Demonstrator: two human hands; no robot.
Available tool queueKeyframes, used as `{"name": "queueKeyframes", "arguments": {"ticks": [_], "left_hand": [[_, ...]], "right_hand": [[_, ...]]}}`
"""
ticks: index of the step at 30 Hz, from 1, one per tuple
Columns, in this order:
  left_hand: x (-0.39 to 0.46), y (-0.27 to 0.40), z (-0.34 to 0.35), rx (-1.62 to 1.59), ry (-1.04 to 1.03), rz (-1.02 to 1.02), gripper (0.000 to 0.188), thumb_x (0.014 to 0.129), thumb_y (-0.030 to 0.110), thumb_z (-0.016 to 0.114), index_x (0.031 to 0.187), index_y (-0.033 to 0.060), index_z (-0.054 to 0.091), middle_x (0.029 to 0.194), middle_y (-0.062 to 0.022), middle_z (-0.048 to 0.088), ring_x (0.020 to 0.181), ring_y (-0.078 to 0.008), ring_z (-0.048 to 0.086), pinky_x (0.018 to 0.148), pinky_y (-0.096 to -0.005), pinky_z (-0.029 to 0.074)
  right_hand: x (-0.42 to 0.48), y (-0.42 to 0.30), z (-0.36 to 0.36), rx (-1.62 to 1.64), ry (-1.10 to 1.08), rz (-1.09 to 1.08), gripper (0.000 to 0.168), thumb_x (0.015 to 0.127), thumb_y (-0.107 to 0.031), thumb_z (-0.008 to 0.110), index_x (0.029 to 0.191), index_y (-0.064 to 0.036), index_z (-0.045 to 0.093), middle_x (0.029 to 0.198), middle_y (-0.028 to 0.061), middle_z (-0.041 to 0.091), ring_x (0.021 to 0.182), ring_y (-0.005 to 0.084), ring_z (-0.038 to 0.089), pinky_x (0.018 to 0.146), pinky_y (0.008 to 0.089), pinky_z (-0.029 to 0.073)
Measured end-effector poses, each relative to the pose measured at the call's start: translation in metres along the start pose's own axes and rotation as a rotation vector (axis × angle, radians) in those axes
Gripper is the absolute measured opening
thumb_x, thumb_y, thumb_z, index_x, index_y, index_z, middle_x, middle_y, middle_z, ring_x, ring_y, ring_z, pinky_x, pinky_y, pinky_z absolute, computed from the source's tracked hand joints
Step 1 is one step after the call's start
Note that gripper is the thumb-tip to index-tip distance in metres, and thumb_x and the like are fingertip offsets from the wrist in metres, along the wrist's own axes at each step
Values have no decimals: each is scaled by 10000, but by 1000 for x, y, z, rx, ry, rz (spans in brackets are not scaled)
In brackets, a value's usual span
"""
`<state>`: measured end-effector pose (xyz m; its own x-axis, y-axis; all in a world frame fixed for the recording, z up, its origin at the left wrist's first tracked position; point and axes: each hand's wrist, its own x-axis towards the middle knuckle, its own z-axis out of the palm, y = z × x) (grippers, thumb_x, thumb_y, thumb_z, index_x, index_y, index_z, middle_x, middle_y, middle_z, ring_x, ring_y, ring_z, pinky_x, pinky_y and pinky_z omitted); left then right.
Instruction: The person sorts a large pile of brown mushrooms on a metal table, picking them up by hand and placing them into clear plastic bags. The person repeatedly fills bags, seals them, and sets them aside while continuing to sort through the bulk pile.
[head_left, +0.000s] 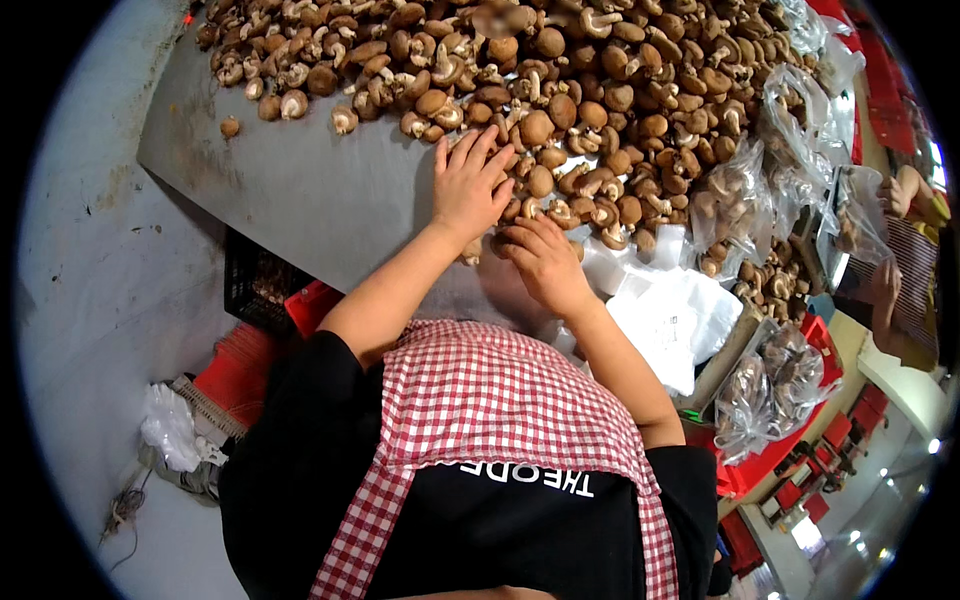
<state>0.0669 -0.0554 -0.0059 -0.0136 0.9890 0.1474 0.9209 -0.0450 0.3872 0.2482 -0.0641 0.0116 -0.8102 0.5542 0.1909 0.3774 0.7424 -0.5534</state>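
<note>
A large heap of brown shiitake mushrooms (536, 127) covers the far part of a grey metal table (300, 187). My left hand (471, 184) lies at the heap's near edge, palm down with its fingers spread, touching mushrooms on its right side. Nearer to me, my right hand (541, 262) has its fingers curled over a mushroom (504, 244) at the table's front; whether it grips it is partly hidden. One mushroom stem shows below my left wrist. To the right of my right hand lies a stack of white plastic bags (667, 322).
Clear bags filled with mushrooms (735, 199) stand on the right, more (776, 390) in a red crate (817, 420). A black crate (259, 281) sits under the table at left. A co-worker's hands (892, 196) hold a bag at the far right.
</note>
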Motion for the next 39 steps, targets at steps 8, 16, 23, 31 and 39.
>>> {"name": "queueKeyframes", "arguments": {"ticks": [8,16,23,31,39], "left_hand": [[-86,-35,-9,-131,211,-45,486,777,143,545,1242,36,450,1360,-151,359,1262,-368,283,1033,-450,238],[-89,-18,11,-168,324,-119,447,778,144,557,1198,40,444,1286,-147,358,1200,-365,288,1002,-479,232],[-43,4,0,-178,361,-179,410,783,123,581,1167,54,451,1254,-125,369,1134,-316,365,965,-450,279],[-99,27,-57,-1350,-282,-539,415,905,151,500,1287,44,377,1104,-93,502,836,-118,540,708,-250,467],[-225,-240,-121,-172,230,-626,276,816,82,521,1080,3,540,988,-129,586,893,-231,573,809,-330,454]], "right_hand": [[-40,-23,14,-19,-15,69,232,709,-93,589,939,-83,618,1076,70,562,1044,249,502,949,407,352],[16,6,-13,24,357,466,116,739,-113,619,834,-58,581,795,110,572,762,302,557,628,385,448],[71,46,-5,-167,192,512,297,665,-230,674,890,-53,592,833,126,564,819,303,561,702,402,449],[11,-68,-6,288,152,139,371,646,-148,688,983,-50,566,1027,141,534,984,306,493,846,414,396],[-85,-30,-31,467,239,695,133,761,-50,619,883,-4,589,787,114,592,659,212,582,588,286,467]]}}
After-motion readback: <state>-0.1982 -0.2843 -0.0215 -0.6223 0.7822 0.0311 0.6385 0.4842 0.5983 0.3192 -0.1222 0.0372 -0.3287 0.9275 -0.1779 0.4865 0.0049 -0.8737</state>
